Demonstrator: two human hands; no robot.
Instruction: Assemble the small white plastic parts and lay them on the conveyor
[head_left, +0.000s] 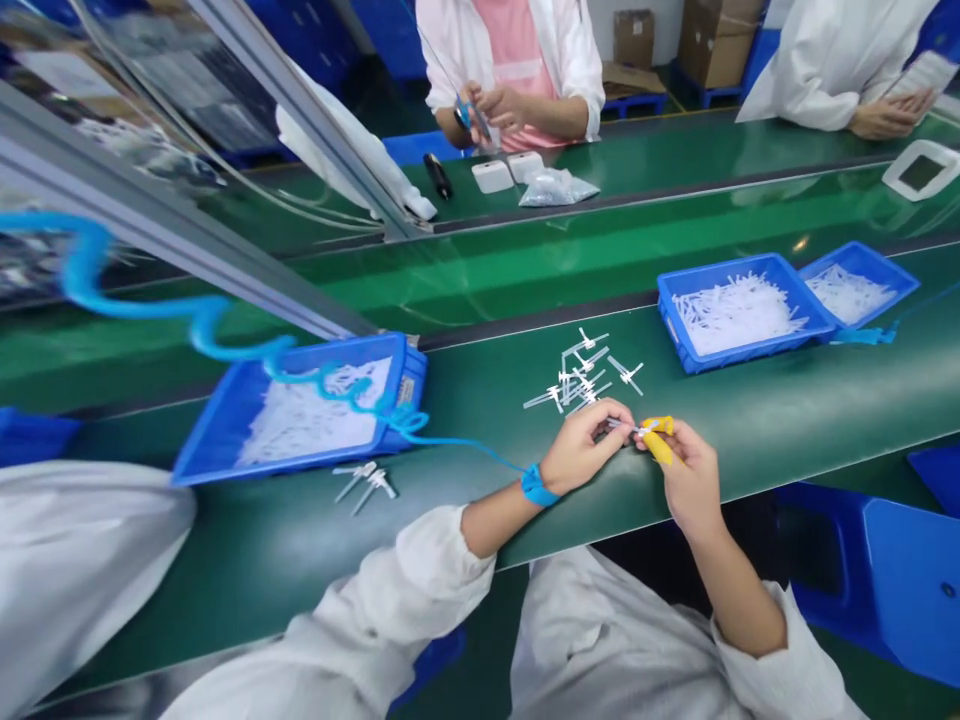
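My left hand [586, 442], a blue wrist strap [540, 486] round its wrist, pinches one end of a small white plastic fitting with thin tubes [643, 430]. At its other end my right hand [691, 478] grips the same piece between thumb and forefinger, both wrapped in yellow coverings [658, 447]. The fingers partly hide the piece. Just beyond my left hand lies a loose pile of similar white tube fittings [581, 372]. A few more fittings [367, 480] lie on the green work surface [480, 400] to the left.
A blue bin [409, 400] of white parts stands left, crossed by a coiled blue cord [202, 330]. Two more bins, one large [679, 345] and one smaller [900, 280], stand right. Across the belt, a person [517, 60] handles something; another person's sleeve [810, 70] is right.
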